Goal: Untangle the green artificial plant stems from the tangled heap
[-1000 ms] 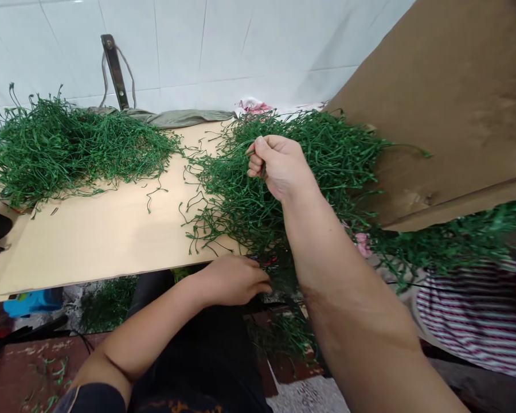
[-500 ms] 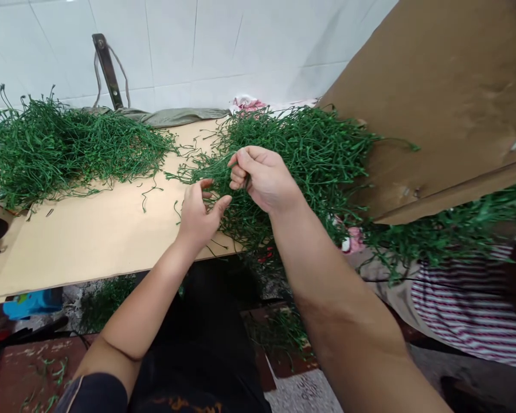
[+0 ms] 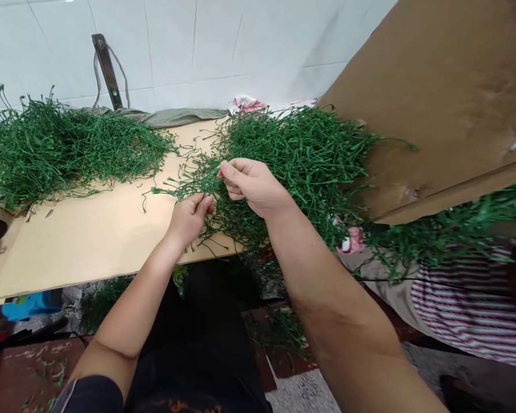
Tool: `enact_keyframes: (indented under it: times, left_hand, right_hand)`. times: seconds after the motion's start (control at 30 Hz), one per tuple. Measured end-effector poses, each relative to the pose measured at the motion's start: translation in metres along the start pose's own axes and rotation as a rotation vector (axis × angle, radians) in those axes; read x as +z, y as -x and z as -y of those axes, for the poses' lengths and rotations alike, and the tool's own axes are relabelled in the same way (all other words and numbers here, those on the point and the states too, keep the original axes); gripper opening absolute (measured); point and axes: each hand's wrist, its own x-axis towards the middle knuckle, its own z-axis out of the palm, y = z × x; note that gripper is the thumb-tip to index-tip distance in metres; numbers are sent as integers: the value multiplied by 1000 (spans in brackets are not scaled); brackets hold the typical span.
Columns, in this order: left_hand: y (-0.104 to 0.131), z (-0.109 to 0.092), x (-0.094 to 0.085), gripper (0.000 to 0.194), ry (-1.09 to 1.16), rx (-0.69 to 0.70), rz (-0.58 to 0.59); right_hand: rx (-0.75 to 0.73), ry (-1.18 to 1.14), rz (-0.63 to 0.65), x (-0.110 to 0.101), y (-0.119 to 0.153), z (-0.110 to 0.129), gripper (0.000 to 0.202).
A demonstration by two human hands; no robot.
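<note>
A heap of thin green stems (image 3: 301,143) with small knobbed tips lies on the right of the tan board, just behind and under my hands. My right hand (image 3: 251,184) is closed at the heap's left side, thumb and forefinger pinched on stems that fan out to the left. Lower and to the left, my left hand (image 3: 190,216) is also closed, its thumb pressed against the fingers beside the loose stem ends. What sits inside the left pinch is too small and hidden to make out.
A second heap of green stems (image 3: 60,143) covers the board's (image 3: 90,241) left end. A large brown cardboard sheet (image 3: 434,103) leans at the right. A person in a striped garment (image 3: 464,310) is at the right edge. White tiled wall (image 3: 176,46) stands behind.
My left hand has closed from an open curl and moved slightly down and left. The right hand has shifted a little left and down, still pinching stems.
</note>
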Motion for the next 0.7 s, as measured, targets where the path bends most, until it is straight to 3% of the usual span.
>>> enact_keyframes:
  times: [0.13, 0.27, 0.4, 0.53, 0.7]
  left_hand:
    - [2, 4, -5, 31, -179, -43, 46]
    - [5, 1, -8, 31, -297, -46, 36]
    - [13, -7, -6, 32, -290, -50, 52]
    - [20, -9, -1, 32, -222, -68, 84]
    - [42, -20, 13, 34, -99, -75, 106]
  right_hand:
    - [-66, 250, 37, 0, 4, 5, 33]
    - [-63, 312, 96, -2, 2, 2, 31]
    - [-193, 330, -102, -4, -7, -9, 30]
    - [-267, 491, -325, -1, -16, -18, 33]
    - [-330, 650, -477, -15, -33, -27, 38]
